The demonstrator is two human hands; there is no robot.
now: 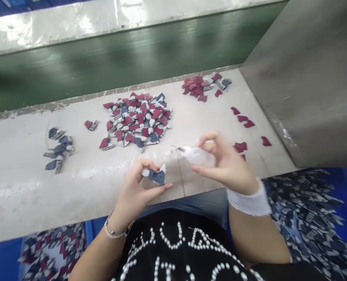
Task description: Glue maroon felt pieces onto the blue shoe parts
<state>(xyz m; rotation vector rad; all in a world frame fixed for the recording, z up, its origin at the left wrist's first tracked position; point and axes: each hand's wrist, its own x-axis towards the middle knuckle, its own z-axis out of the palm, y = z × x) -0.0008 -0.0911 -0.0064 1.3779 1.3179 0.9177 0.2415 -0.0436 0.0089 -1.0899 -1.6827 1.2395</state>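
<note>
My left hand [139, 185] grips a small blue-and-grey plastic piece [157, 176] between thumb and fingers, its blue face turned up. In my right hand [224, 164] is a white squeeze bottle [200, 157] with a thin needle tip [177, 148] pointing left. The tip is above and to the right of the piece, apart from it. Just beyond my hands lies a heap of red, blue and grey pieces [139, 117]. Loose red flat parts [240, 147] lie beside my right hand, partly hidden by it.
Several blue-grey pieces [60, 146] lie at the left of the pale bench [85, 195]. A red pile [194, 86] sits at the back right. A green conveyor belt [117, 58] runs behind; a metal panel [308, 86] stands right. Filled bins [308, 214] flank me below.
</note>
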